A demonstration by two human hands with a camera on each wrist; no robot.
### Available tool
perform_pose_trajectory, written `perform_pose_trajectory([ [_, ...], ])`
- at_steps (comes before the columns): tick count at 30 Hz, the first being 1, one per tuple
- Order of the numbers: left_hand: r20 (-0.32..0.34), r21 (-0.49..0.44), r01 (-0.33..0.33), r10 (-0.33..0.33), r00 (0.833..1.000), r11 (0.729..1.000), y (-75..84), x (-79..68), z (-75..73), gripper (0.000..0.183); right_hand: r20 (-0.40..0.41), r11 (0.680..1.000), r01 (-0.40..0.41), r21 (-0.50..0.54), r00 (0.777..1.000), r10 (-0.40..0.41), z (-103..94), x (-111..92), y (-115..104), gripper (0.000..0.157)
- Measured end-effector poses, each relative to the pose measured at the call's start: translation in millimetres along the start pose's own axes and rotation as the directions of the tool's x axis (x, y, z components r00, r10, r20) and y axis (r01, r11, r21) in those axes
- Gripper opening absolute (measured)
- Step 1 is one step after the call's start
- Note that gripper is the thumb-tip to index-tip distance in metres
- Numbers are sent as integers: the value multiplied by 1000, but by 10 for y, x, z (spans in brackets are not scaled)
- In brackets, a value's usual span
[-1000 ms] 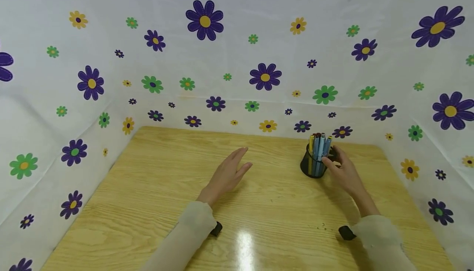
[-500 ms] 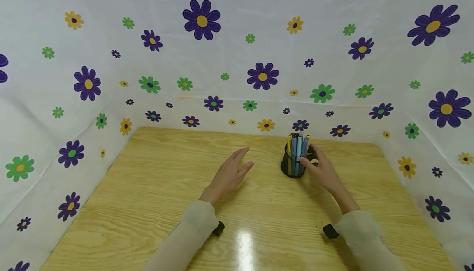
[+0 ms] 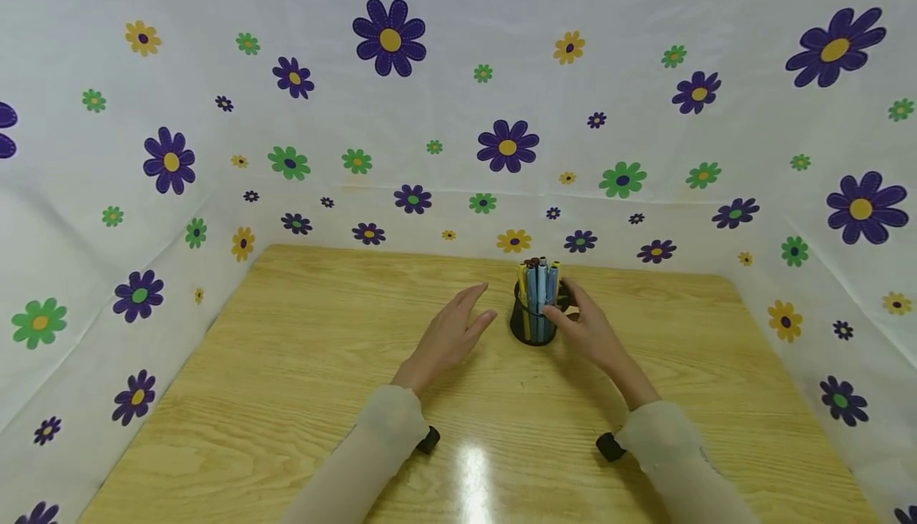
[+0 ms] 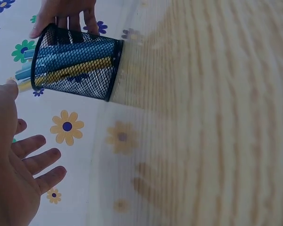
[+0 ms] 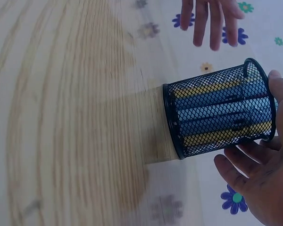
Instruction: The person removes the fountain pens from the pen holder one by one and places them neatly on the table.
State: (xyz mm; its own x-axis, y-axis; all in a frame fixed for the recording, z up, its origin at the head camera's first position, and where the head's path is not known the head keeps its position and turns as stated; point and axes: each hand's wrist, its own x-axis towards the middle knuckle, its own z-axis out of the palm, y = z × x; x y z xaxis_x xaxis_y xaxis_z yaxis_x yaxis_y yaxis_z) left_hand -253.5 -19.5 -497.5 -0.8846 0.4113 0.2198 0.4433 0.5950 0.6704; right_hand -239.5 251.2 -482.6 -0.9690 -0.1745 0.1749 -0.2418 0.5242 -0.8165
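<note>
A black mesh pen holder (image 3: 533, 331) stands upright on the table, full of pens (image 3: 539, 285) with blue, yellow and dark brown tops. My right hand (image 3: 589, 334) grips it from the right side. In the right wrist view the thumb lies at the rim, while the other fingers (image 5: 245, 162) curl along the opposite side of the mesh (image 5: 221, 110). To the left of the holder my left hand (image 3: 446, 339) hovers palm inward, thumb and fingers spread. A gap separates it from the mesh, and it holds nothing.
The wooden table (image 3: 301, 396) has flower-printed white cloth (image 3: 430, 110) hanging behind it and on both sides. Black devices (image 3: 610, 446) sit at both wrists, below pale sleeves. A bright light reflection lies on the front of the table.
My right hand has moved the pen holder leftward over the table, close to my left hand. The left hand has barely shifted, slightly to the right.
</note>
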Motion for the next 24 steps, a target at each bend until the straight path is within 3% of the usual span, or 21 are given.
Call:
perform_pose_trajectory([
  [13, 2, -38, 39, -39, 999, 999, 0, -12, 12, 66, 17, 999, 47, 15, 999, -48, 350, 74, -160, 73],
  [24, 22, -38, 86, -85, 996, 996, -20, -61, -46, 65, 15, 999, 33, 30, 999, -33, 497, 64, -289, 76],
])
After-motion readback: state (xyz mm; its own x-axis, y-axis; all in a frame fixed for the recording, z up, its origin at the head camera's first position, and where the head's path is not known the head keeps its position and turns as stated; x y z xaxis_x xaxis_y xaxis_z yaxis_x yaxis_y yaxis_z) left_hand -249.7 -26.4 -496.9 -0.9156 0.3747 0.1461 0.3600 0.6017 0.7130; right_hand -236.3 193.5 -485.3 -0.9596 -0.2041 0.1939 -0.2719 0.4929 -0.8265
